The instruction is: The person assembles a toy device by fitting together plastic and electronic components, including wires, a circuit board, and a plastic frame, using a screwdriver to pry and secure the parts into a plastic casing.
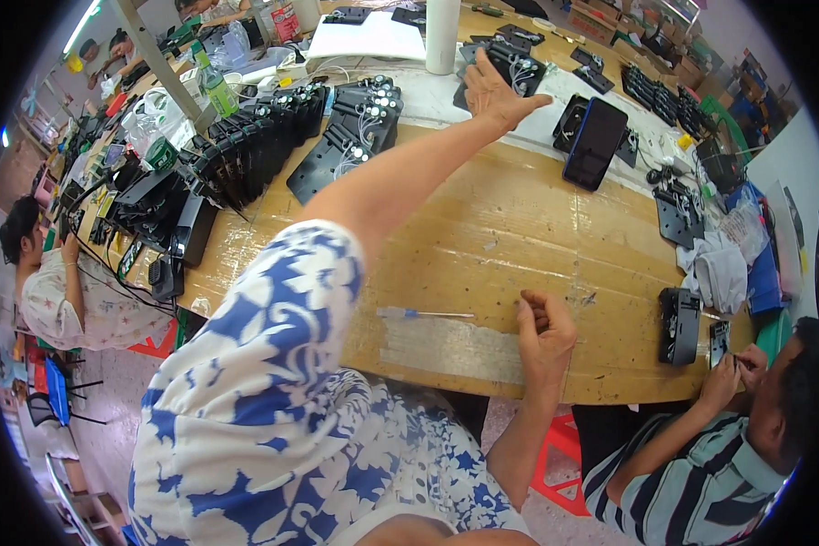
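Head view: the left hand (499, 95) is splaying open at upper centre; wired black plates (526, 76) are lying beneath and beside it, contact unclear. Below centre, the right hand (546, 338) is curling loosely, its grip indiscernible.

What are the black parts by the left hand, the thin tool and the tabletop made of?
Black parts: smooth plastic or painted metal, dull sheen; unclear which.
Thin tool: probably plastic handle, translucent bluish; shaft seemingly metal, slim, pale.
Tabletop: perhaps brown board, glossy where light reflects.

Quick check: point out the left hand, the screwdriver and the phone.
Left hand (493, 95): head view, back of the hand.
Screwdriver (427, 314): head view, shaft near the handle.
Phone (597, 144): head view, dark screen.
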`<state>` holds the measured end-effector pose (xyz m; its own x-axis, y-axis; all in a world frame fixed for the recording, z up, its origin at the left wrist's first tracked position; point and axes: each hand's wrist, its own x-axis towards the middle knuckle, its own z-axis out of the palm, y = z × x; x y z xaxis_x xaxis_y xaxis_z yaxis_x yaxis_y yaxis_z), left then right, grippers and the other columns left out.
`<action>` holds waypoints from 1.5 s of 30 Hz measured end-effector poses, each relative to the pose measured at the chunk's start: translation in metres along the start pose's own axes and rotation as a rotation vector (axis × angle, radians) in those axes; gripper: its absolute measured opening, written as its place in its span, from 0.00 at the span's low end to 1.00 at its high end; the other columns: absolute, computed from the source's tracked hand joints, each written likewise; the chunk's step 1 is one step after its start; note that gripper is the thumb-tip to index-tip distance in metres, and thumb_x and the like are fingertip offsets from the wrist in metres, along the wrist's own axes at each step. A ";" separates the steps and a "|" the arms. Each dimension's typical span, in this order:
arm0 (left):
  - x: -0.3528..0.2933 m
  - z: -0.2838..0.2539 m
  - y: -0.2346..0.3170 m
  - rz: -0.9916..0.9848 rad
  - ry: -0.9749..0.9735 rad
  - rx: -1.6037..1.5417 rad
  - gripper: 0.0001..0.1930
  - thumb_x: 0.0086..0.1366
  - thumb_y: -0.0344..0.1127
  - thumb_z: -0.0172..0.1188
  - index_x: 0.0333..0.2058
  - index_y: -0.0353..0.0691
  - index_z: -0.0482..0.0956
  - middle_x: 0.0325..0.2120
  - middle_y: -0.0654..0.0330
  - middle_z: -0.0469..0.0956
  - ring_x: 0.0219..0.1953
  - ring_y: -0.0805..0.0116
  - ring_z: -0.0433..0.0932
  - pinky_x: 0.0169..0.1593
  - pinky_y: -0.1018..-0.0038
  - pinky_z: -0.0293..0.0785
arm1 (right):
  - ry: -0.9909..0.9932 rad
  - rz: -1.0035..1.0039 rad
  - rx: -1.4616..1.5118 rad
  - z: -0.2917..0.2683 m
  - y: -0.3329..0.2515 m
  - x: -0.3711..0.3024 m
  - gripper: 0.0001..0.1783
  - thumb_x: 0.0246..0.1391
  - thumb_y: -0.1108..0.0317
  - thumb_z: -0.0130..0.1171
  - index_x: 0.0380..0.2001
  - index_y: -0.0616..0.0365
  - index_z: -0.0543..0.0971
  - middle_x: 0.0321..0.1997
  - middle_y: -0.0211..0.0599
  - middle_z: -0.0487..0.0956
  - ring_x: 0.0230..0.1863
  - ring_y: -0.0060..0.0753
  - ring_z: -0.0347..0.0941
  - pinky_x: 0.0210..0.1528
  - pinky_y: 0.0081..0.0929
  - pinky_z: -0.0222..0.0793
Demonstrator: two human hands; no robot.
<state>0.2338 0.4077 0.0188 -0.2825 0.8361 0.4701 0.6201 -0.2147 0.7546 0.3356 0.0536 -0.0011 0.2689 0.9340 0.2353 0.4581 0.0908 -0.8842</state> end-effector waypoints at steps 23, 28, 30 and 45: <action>-0.180 -0.237 -0.022 0.691 -0.328 -0.257 0.65 0.36 0.53 0.83 0.66 0.25 0.54 0.56 0.37 0.65 0.56 0.39 0.70 0.55 0.55 0.73 | 0.172 -0.509 0.200 0.057 -0.070 -0.017 0.15 0.47 0.75 0.74 0.37 0.67 0.81 0.36 0.46 0.82 0.34 0.38 0.77 0.37 0.28 0.72; -0.176 -0.237 -0.033 0.665 -0.318 -0.261 0.66 0.35 0.55 0.83 0.66 0.26 0.54 0.56 0.38 0.65 0.55 0.39 0.70 0.56 0.55 0.72 | 0.160 -0.530 0.183 0.067 -0.062 -0.013 0.13 0.49 0.75 0.73 0.36 0.67 0.81 0.35 0.44 0.82 0.35 0.36 0.78 0.39 0.28 0.73; -0.175 -0.235 -0.036 0.661 -0.288 -0.288 0.65 0.35 0.55 0.83 0.66 0.27 0.56 0.55 0.39 0.66 0.54 0.41 0.71 0.54 0.56 0.73 | 0.144 -0.433 0.305 0.071 -0.062 -0.015 0.11 0.52 0.74 0.71 0.37 0.68 0.81 0.36 0.42 0.83 0.35 0.34 0.77 0.38 0.27 0.73; -0.167 -0.251 -0.023 0.800 -0.298 -0.175 0.54 0.43 0.61 0.78 0.60 0.26 0.68 0.49 0.42 0.73 0.45 0.49 0.79 0.43 0.64 0.80 | 0.220 0.062 0.961 0.067 -0.041 -0.016 0.11 0.66 0.66 0.60 0.38 0.66 0.81 0.33 0.34 0.80 0.30 0.23 0.75 0.33 0.22 0.71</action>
<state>0.0833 0.1464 0.0381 0.4082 0.4933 0.7681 0.4223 -0.8480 0.3202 0.2561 0.0583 0.0048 0.4650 0.8705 0.1614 -0.4188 0.3769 -0.8261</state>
